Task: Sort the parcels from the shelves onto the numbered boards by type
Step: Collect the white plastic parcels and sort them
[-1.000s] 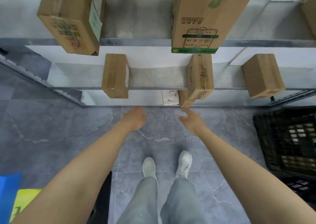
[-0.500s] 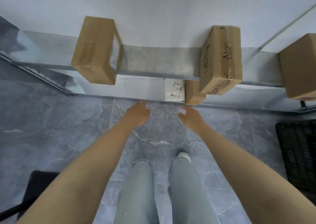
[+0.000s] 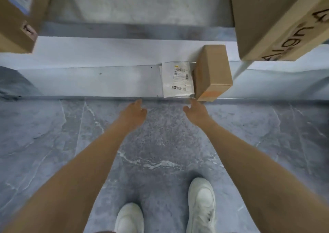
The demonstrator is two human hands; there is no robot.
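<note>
Bottom shelf [image 3: 89,83]: white mailer [image 3: 177,79] just beside small box [image 3: 211,72] | left hand [image 3: 132,114], right hand [image 3: 196,114] outstretched near its edge | fingers [image 3: 137,103] loosely apart, apparently empty

The small box [image 3: 211,72] and the large box [image 3: 276,19] above it are matt brown cardboard. The flat mailer [image 3: 178,88] looks like smooth white plastic film bearing a paper label [image 3: 180,72]. The bottom shelf [image 3: 89,83] is dull grey metal, and the floor [image 3: 160,134] is smooth, veined grey stone tile.
</note>
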